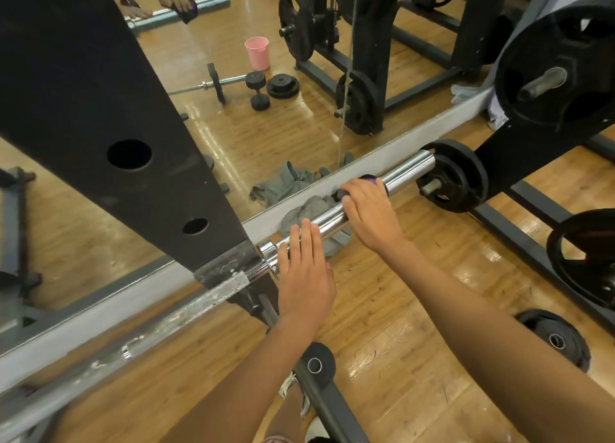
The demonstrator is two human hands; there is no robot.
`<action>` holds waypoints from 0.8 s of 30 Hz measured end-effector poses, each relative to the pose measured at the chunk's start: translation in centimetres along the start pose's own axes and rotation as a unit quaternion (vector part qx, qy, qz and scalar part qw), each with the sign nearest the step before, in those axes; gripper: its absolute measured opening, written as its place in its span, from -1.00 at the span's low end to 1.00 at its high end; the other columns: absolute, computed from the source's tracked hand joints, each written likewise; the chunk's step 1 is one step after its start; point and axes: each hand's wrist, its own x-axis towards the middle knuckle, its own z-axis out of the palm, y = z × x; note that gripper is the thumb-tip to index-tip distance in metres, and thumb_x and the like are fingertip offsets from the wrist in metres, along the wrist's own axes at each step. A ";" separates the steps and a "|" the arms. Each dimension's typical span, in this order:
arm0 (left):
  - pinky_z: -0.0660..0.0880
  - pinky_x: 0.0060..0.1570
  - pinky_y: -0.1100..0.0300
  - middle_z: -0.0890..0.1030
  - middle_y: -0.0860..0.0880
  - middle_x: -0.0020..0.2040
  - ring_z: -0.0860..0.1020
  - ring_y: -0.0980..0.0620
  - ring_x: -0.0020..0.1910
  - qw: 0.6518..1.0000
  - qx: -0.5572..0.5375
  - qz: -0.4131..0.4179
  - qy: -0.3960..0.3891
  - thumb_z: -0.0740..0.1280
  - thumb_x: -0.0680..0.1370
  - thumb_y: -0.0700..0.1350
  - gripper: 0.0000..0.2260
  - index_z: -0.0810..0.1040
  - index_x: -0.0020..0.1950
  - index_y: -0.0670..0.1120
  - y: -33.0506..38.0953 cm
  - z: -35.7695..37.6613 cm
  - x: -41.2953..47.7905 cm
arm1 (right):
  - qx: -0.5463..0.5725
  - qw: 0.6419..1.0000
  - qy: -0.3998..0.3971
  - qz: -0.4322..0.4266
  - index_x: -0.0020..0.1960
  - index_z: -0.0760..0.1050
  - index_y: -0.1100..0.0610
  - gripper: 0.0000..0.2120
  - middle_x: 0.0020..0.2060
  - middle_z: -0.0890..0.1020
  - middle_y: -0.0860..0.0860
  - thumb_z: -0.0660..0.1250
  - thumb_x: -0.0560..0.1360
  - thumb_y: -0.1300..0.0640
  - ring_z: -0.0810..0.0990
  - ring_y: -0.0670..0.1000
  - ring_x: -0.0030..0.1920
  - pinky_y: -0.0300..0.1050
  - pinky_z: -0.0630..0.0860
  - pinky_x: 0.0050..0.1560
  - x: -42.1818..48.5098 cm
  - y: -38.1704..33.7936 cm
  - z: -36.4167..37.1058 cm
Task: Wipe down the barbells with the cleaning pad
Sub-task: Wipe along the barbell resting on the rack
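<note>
Left hand (306, 276) lies flat, fingers straight and together, on the chrome barbell (407, 172). Just right of it, right hand (371, 214) curls over the bar, gripping a purple pad (370, 178) under its fingertips. Weight plate (461, 174) sits further right.

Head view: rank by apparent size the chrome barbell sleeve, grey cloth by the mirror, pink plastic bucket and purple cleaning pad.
1. Chrome barbell sleeve
2. Grey cloth, partly behind the sleeve
3. Pink plastic bucket, a mirror reflection; true size unsure
4. Purple cleaning pad, mostly under the right hand
</note>
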 end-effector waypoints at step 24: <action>0.27 0.45 -0.07 0.44 -0.12 0.41 0.40 -0.11 0.38 0.999 -0.026 -0.018 0.021 0.09 0.68 0.05 -0.46 0.22 0.58 -0.21 -1.8 -1.3 1.6 | -0.015 0.998 -0.030 -0.054 0.02 0.51 0.03 -0.68 -0.08 0.57 -0.09 -0.01 0.68 0.06 0.52 -0.02 -0.03 0.06 0.33 0.27 1.6 1.1 -1.3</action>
